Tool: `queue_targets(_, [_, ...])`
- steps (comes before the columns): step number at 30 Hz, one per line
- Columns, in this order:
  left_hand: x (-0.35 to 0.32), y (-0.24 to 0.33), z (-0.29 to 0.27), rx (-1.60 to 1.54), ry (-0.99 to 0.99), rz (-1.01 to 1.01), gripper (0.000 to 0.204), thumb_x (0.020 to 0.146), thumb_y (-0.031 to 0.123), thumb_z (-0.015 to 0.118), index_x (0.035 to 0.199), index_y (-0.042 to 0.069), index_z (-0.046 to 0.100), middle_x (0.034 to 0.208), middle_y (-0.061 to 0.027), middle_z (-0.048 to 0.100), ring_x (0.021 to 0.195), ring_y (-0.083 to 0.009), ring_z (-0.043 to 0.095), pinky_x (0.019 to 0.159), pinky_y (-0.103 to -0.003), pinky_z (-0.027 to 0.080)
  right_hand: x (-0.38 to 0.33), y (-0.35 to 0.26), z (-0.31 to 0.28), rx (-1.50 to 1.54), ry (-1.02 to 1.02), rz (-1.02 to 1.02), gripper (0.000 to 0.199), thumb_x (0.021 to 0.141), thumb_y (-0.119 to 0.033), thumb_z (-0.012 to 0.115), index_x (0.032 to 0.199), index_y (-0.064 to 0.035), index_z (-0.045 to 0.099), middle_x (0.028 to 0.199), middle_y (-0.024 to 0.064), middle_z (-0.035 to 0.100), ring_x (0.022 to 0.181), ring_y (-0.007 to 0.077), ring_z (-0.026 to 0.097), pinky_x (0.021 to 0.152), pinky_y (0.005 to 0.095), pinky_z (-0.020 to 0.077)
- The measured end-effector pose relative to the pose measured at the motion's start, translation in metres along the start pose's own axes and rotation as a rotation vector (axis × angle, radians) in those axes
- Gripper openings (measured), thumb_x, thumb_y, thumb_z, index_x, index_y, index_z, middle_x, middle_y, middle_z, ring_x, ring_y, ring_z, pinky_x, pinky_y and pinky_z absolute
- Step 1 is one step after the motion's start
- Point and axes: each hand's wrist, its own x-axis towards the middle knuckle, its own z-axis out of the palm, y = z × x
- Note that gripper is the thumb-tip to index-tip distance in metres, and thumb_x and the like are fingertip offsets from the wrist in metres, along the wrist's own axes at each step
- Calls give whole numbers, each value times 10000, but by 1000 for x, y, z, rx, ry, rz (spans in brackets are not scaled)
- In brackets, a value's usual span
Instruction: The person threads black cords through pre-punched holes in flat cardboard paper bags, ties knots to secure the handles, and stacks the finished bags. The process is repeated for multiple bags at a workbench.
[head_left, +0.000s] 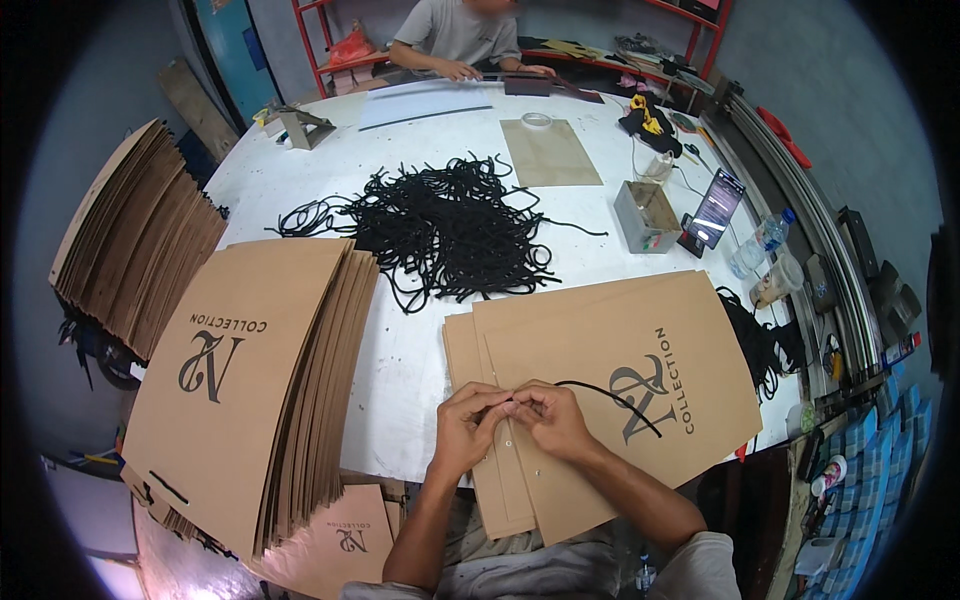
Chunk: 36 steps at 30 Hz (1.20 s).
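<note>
Black cord (612, 394) is sitting in your fingertips above a brown paper bag (560, 335)

Your left hand (462, 428) and right hand (552, 418) are meeting near the left edge of the bag, thumbs and fingertips almost touching. Both are pinching the black cord between thumb and fingers, though your fingers are hiding most of the gripped part. The cord's free length is arching out past your right hand and lying across the dark printed emblem. The bag is lying flat at a slant, overlapping other brown sheets and reaching over the near edge of the white table (395, 400).

To your left, a tall bag stack (240, 300) is leaning with its edges fanned, and a second stack (135, 235) is standing beyond it. Ahead of you, a tangled heap of black cords (440, 225) is spreading over the tabletop. To its right, an open metal box (645, 218) is standing near a propped phone (717, 210), with a water bottle (762, 243) and a plastic cup (778, 281) just beyond.

Across the table, a co-worker (455, 35) is keeping both hands near a dark box (527, 86).
</note>
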Motion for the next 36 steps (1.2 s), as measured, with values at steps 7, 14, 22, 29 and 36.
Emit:
queue_targets(7, [-9,1,-10,-126,-8,-236,96,979,21,684,1041,-44,718,994,-120,738,887,-140,685,804,-274,561,1,-12,-12,206,-49,57,106,899,62,688,998,32,707,1008,83,628,832,111,648,731,262,520])
queue_targets(14, [-29,37,-12,-256,6,-69,96,984,22,677,1005,-70,696,1040,-182,742,847,-160,692,806,-297,575,7,-20,0,-629,-54,-340,143,839,-26,700,978,6,715,949,136,584,806,315,654,759,391,561])
queue_targets(22, [-24,17,-31,-76,191,-176,115,986,33,679,1001,-76,711,939,-124,725,804,-134,666,742,-270,552,-17,-60,-49,-600,-30,-115,338,842,-134,782,1113,12,642,1056,169,620,892,334,652,785,430,547])
queue_targets(29, [-45,51,-18,465,95,-163,543,860,169,835,1302,-25,587,815,-87,696,712,-158,673,623,-280,542,-113,-39,-133,-896,208,150,218,879,-63,753,1011,5,594,1011,219,634,913,364,622,793,456,511])
queue_targets(36, [-75,49,25,312,-120,-276,477,884,121,803,1279,-26,579,788,-107,696,656,-134,668,604,-279,538,-132,-6,-57,273,454,284,135,991,12,644,1092,7,553,906,102,680,698,156,666,667,295,560])
